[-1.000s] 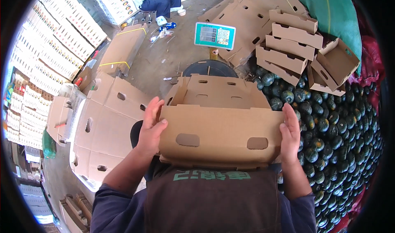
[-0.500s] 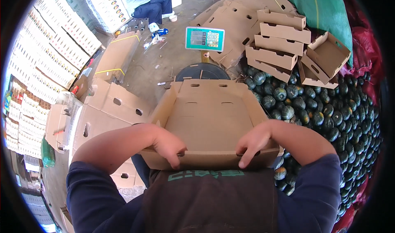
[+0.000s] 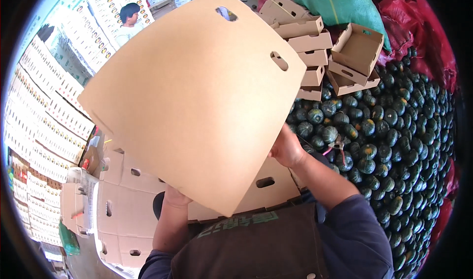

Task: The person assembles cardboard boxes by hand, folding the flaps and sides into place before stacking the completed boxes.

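A large brown cardboard sheet (image 3: pixel 192 97) is raised and tilted in front of me, with two oval hand holes near its upper right edge. My left hand (image 3: pixel 177 196) is at its lower edge, with the fingers mostly hidden by the cardboard. My right hand (image 3: pixel 287 148) grips the lower right edge, its fingertips partly out of sight. Below the sheet, close to my apron, lies another piece of cardboard (image 3: pixel 281 183) with one hand hole. Whether the raised sheet is flat or part of a box, I cannot tell.
Dark green squashes (image 3: pixel 367 165) are heaped on the right, with pruning shears (image 3: pixel 338 144) on them. Beyond stand cardboard trays (image 3: pixel 309 42), a green sack (image 3: pixel 340 3) and red sacks (image 3: pixel 419 28). Flattened cardboard (image 3: pixel 128 205) and stacked printed cartons (image 3: pixel 44 97) lie left; a person (image 3: pixel 125 30) is behind.
The open tray held level by its near wall is no longer seen that way; a broad cardboard face is now lifted and tilted. My right hand has moved forward, and the view has turned rightward.
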A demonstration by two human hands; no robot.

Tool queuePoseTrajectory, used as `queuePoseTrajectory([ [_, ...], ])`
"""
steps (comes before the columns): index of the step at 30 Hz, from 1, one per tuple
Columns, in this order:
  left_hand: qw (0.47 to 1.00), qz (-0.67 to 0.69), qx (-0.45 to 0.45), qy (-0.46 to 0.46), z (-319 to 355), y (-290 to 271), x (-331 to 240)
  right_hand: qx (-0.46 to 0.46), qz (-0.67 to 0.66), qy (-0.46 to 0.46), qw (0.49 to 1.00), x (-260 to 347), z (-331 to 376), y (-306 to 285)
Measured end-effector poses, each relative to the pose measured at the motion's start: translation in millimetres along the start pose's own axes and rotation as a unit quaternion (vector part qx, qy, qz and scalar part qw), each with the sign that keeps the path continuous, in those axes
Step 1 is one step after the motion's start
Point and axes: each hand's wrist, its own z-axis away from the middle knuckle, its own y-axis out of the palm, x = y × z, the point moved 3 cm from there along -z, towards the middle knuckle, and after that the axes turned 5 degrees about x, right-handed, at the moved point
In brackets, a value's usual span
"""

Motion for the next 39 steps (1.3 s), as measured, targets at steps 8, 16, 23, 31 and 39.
queuePoseTrajectory([
  [8,0.991,0.075,0.101,-0.054,2,-154,21,0.008,-0.106,-0.181,0.978,76,16,1],
  [16,0.980,0.102,-0.047,0.163,-33,-82,-74,0.110,0.189,-0.306,0.927,78,21,-31],
  [23,0.983,0.062,0.046,0.165,-11,-19,-91,0.104,0.214,-0.231,0.943,79,47,-45],
  [31,0.796,-0.579,0.176,-0.022,26,-45,-70,0.102,0.518,-0.118,0.841,65,79,-42],
  [39,0.412,-0.788,0.444,0.108,69,-46,-75,0.312,0.794,-0.025,0.522,54,144,6],
])
